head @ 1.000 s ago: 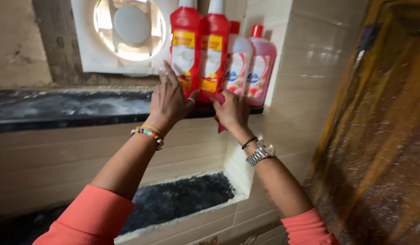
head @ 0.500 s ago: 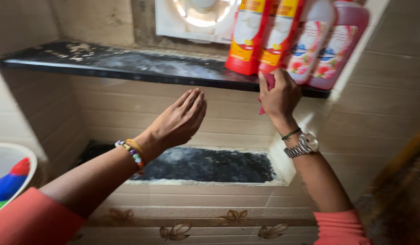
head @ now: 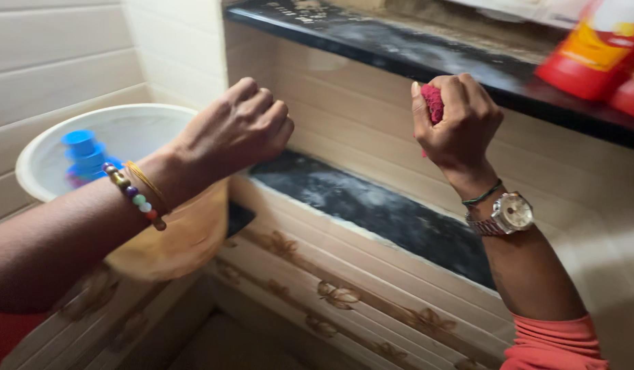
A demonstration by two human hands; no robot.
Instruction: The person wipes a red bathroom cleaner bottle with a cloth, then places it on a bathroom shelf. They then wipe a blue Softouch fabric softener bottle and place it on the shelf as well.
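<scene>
Far left there's a white bucket [head: 135,127] with a blue-capped bottle [head: 84,154] sitting in it. The left hand [head: 235,127] hangs in the air just in front of it, fingers curled into a loose fist, nothing in it. Over to the right, the right hand [head: 457,123] has its fingers wrapped tight around a balled-up red cloth [head: 434,103], just below the black shelf [head: 399,51] where the red bottles [head: 601,58] stand.

Cloth [head: 434,103] pink-red. Bottles [head: 600,56] red, yellow labels. Shelf [head: 426,55] black, white dusty streaks. Tiles [head: 344,294] beige, brown leaf pattern. Bucket [head: 135,137] white; blue cap [head: 81,145] inside. Sleeve [head: 550,342] coral. Bracelet [head: 133,195] multicoloured beads. Watch [head: 512,214] silver.
</scene>
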